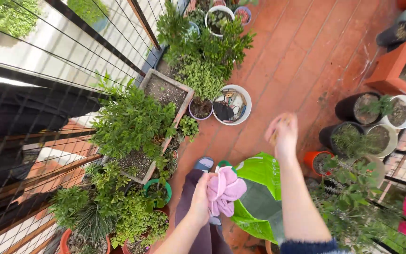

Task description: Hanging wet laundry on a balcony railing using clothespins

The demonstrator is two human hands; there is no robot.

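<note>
My left hand (200,197) grips a pink glove (225,189), bunched up above my leg and shoe (204,164). My right hand (283,134) is raised over the red tiled floor, blurred, with something small and yellowish between its fingers; I cannot tell what it is. Below both hands lies an open green bag (259,171) with a grey inside.
A long wooden planter (164,89) and many potted plants line the railing (48,56) on the left. A white bowl (232,104) with tools sits ahead. Black and white pots (358,108) and an orange pot (316,160) stand on the right, beside an orange box planter (393,66).
</note>
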